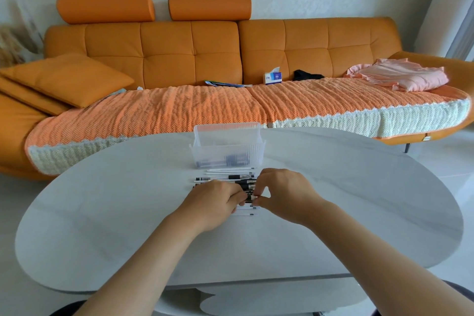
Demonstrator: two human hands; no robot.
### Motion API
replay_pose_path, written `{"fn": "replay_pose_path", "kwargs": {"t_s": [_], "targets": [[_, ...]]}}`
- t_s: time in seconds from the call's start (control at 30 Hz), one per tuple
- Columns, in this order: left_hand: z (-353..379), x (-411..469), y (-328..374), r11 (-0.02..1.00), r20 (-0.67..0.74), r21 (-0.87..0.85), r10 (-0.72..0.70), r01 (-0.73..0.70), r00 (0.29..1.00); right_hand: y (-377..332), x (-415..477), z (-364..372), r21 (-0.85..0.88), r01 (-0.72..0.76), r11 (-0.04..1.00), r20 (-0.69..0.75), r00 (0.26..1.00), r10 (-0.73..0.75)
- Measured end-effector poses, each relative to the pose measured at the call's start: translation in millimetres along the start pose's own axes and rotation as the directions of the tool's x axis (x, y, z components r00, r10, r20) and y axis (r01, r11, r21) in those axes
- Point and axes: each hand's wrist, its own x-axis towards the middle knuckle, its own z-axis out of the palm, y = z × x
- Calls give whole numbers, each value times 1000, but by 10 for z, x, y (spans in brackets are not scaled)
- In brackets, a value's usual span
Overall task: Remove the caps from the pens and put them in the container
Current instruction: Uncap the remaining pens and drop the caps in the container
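On the pale oval table (102, 213), the clear ribbed plastic container (227, 146) stands just beyond the row of black-and-white pens (225, 177) lying left-to-right; the left hand (213, 202) grips one pen (250, 197) by its barrel; the right hand (284, 195) pinches its right end.

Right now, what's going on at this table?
A person holds one black-and-white pen with both hands over the pale oval table: the left hand grips the barrel, and fingers of the right hand pinch its end, seemingly at the cap. A row of similar pens lies under the hands. The clear ribbed plastic container beyond them has some dark pieces at the bottom.
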Motion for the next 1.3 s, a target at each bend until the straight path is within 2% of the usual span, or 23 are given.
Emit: {"fn": "replay_pose_path", "kwargs": {"t_s": [0.23,0.37,0.53,0.73,0.87,0.97,1.1,1.3], "targets": [[-23,-40,-32,997,-47,54,59,-56,997,23,-19,-14,21,41,999,-2,999,-41],[-18,-57,-121,998,-35,39,43,-41,998,39,-34,-15,38,59,998,30,998,-60],[-32,-122,-237,999,-60,52,13,-10,998,93,-47,-63,69,11,998,59,998,-15],[-245,-228,-480,974,-138,183,-109,134,984,172,-31,-93,55,-73,996,94,993,68],[-348,-245,-552,944,-278,215,-186,250,942,159,-26,-71,25,-98,995,83,992,95],[-314,-225,-482,976,-326,146,-109,163,939,121,-36,-39,24,-66,998,80,995,63],[-166,-175,-263,996,-255,76,55,-37,966,71,-29,10,83,-12,996,54,999,8],[-56,-77,-150,999,-194,-12,30,-33,981,86,-36,22,99,2,995,27,1000,-4]]}}
